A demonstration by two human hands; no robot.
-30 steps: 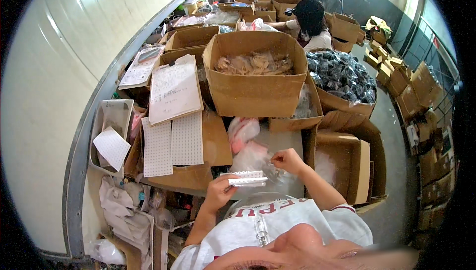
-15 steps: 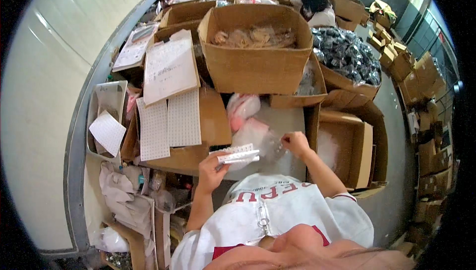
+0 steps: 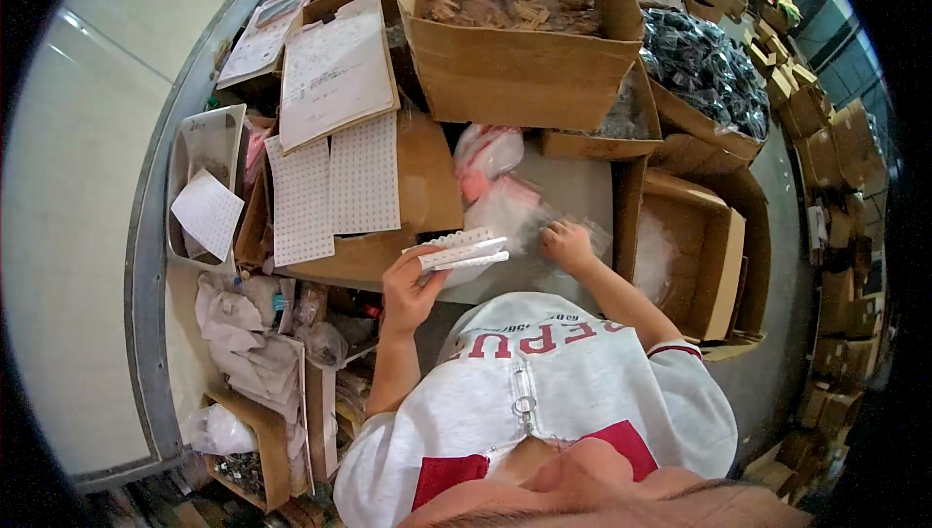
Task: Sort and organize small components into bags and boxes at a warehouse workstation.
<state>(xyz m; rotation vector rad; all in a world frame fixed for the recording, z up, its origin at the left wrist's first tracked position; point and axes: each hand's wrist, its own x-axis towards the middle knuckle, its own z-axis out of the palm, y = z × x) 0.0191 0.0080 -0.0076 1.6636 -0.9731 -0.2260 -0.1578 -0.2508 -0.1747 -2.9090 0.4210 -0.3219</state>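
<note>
My left hand (image 3: 412,285) is closed around a folded bundle of white sticker sheets (image 3: 466,254) with rows of small dark marks, held over the table's near edge. My right hand (image 3: 568,245) has its fingers bent together on a clear plastic bag (image 3: 551,221) lying on the grey table (image 3: 582,179). The exact grip of the fingertips is hard to see. Just left of that hand lies a pile of clear and pinkish bags (image 3: 503,206). Behind the pile is a red-and-white plastic bundle (image 3: 488,157).
Two printed sticker sheets (image 3: 364,179) and a written-on pad (image 3: 338,77) lie on cardboard at the left. A large carton (image 3: 515,77) of brownish packets stands ahead. Open cartons (image 3: 723,276) flank my right arm; another carton holds dark wrapped parts (image 3: 704,72). A plastic bin (image 3: 199,130) stands far left.
My view has tilted down, so the scene sits higher. My right hand has shifted from above the table's right side onto the clear bags. My left hand still holds the sticker sheets.
</note>
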